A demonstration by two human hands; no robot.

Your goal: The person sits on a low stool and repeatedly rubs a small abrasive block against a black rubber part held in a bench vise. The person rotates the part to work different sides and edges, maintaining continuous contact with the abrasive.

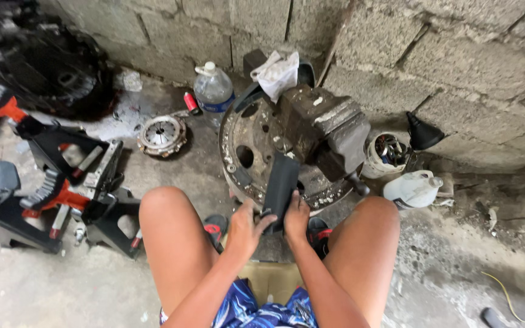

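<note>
**Dark pad held at the bench vise**

The rusty bench vise (326,130) sits on a round metal drum (244,152), giving a heavy base. The dark curved pad (281,185) stands before its jaws, gripped by left hand (244,228) and right hand (297,218) for steadiness.

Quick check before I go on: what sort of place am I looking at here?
Likely a rough auto repair workshop: a bench vise on a wheel drum, jack stands on the concrete floor, bare block wall behind.
</note>
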